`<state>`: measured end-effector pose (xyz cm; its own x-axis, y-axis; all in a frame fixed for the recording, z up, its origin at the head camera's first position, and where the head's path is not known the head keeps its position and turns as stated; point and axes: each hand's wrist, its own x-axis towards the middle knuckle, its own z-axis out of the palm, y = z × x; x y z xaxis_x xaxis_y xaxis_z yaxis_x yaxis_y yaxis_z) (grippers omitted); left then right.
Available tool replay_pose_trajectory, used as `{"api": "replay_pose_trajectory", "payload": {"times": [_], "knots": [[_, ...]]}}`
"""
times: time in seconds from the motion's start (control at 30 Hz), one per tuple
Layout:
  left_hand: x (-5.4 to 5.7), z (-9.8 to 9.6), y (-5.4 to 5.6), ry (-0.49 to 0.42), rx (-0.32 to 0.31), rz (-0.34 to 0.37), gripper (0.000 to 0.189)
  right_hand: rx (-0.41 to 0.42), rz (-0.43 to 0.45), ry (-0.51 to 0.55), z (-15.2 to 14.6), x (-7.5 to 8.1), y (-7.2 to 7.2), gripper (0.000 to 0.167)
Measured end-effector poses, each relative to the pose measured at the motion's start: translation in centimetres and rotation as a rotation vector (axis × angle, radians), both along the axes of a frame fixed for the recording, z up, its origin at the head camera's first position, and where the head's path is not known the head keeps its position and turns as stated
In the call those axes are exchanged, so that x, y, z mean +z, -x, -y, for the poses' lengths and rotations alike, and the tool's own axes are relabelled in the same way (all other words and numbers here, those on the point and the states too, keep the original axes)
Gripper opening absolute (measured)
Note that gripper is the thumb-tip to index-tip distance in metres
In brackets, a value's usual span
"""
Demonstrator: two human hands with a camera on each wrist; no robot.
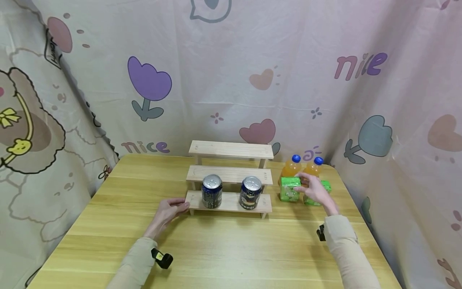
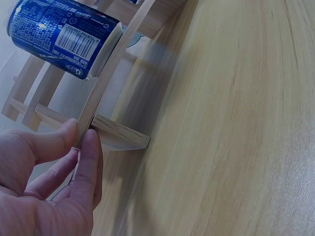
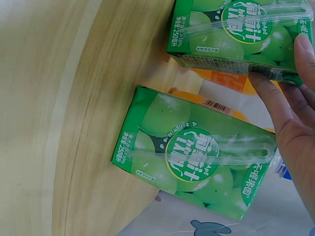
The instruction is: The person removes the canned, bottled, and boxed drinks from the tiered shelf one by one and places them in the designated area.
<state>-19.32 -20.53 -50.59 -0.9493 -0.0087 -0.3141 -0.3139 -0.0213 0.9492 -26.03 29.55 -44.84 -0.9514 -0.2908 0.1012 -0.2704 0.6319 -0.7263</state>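
Observation:
A three-step wooden rack [image 1: 231, 150] stands mid-table with two blue cans [image 1: 211, 192] [image 1: 250, 192] on its lowest step. My left hand [image 1: 169, 210] pinches the left end of that step; in the left wrist view thumb and forefinger [image 2: 91, 147] meet on the board's end [image 2: 123, 135], under one can [image 2: 64, 37]. Right of the rack stand two green juice cartons [image 1: 290, 189] [image 1: 325, 186]. My right hand [image 1: 315, 190] holds one carton [image 3: 231, 34], its fingers [image 3: 275, 98] along the carton's edge; the other carton [image 3: 197, 152] stands free beside it.
Two orange bottles with blue caps [image 1: 291, 167] [image 1: 313, 167] stand right behind the cartons, close to the patterned curtain. The yellow wooden table [image 1: 231, 249] stretches toward me in front of the rack. Curtains close in the back and both sides.

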Motion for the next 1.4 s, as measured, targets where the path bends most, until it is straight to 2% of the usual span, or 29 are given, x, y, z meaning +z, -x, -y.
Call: {"api": "replay_pose_trajectory", "payload": {"times": [0.4, 0.67, 0.9, 1.4], "knots": [[0.0, 0.0, 0.0, -0.002, 0.002, 0.000, 0.051, 0.016, 0.035, -0.071, -0.7, 0.9, 0.5, 0.043], [0.0, 0.0, 0.0, -0.003, -0.002, -0.007, 0.051, 0.006, -0.046, -0.231, -0.9, 1.1, 0.7, 0.047], [-0.2, 0.1, 0.1, 0.002, -0.004, -0.023, 0.049, 0.010, -0.046, -0.221, -1.6, 1.1, 0.8, 0.052], [-0.1, 0.0, 0.0, 0.024, 0.000, -0.018, 0.050, 0.014, -0.038, -0.219, -2.3, 0.9, 1.0, 0.051]]}}
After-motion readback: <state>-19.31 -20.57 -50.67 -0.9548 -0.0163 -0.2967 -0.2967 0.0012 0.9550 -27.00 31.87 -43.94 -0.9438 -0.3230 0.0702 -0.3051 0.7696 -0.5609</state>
